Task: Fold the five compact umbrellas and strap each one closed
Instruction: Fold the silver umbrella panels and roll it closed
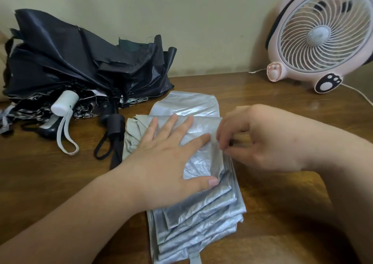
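At table (60, 173) centre: silver umbrella (201, 209), long axis 12-to-6, strap tab (195, 259) at the 6 end, handle hidden; left hand (167, 158) spread flat, pressing pleats, likely to keep them stacked; right hand (262, 140) at 3 pinches a fold edge, apparently to align it; loose black umbrellas (80, 62) at 10.

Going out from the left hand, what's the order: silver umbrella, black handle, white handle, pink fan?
1. Silver umbrella, pressed under the left hand.
2. Black handle, just left.
3. White handle, farther left.
4. Pink fan, back right.
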Demonstrator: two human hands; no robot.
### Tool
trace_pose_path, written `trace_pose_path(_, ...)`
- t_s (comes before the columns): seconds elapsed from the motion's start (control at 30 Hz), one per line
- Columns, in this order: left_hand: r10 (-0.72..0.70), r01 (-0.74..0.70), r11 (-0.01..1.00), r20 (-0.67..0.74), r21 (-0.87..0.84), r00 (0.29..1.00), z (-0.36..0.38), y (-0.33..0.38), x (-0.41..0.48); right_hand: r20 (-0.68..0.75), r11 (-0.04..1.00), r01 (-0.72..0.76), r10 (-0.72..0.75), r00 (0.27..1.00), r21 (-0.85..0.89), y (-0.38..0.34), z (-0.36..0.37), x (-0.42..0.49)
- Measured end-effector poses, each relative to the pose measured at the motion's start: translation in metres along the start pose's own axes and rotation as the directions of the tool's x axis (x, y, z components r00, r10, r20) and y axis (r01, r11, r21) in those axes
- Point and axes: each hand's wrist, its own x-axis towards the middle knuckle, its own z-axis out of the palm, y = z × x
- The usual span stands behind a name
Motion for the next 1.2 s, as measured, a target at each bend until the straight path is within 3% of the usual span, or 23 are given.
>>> trace_pose_path(0.1, 0.019, -0.019, 0.999, 0.001, -0.03, 1.0, -0.002, 0.002, -0.001, -0.034, 0.998, -0.054, 0.056, 0.998, 0.044, -0.002, -0.005, 0.0)
trace_pose_path(0.23, 0.007, -0.009, 0.999, -0.051, -0.041, 0.999, -0.001, -0.001, 0.001, 0.286, 0.974, -0.197, 0.158, 0.945, 0.113, -0.001, -0.006, -0.001)
trace_pose_path(0.33, -0.02, 0.018, 0.999, -0.082, -0.028, 0.996, 0.005, -0.004, 0.004, 0.373, 0.948, -0.235, 0.144, 0.917, 0.212, 0.004, -0.002, 0.003)
trace_pose_path(0.53, 0.0, -0.001, 1.0, -0.059, -0.006, 0.998, 0.012, -0.004, 0.004, 0.298, 0.83, -0.29, 0.159, 0.941, 0.476, 0.009, -0.002, 0.006)
trace_pose_path(0.7, 0.02, -0.019, 1.0, -0.054, 0.023, 0.998, 0.012, -0.003, 0.007, 0.405, 0.858, -0.281, 0.096, 0.909, 0.429, 0.008, 0.0, 0.001)
trace_pose_path(0.93, 0.033, -0.032, 0.999, -0.017, 0.035, 0.999, 0.008, -0.001, 0.008, 0.239, 0.785, -0.206, 0.076, 0.968, 0.585, 0.016, 0.025, -0.009)
trace_pose_path(1.2, 0.034, -0.033, 0.999, -0.054, 0.021, 0.998, 0.003, 0.002, 0.011, 0.27, 0.817, -0.21, 0.07, 0.96, 0.537, 0.021, 0.022, -0.02)
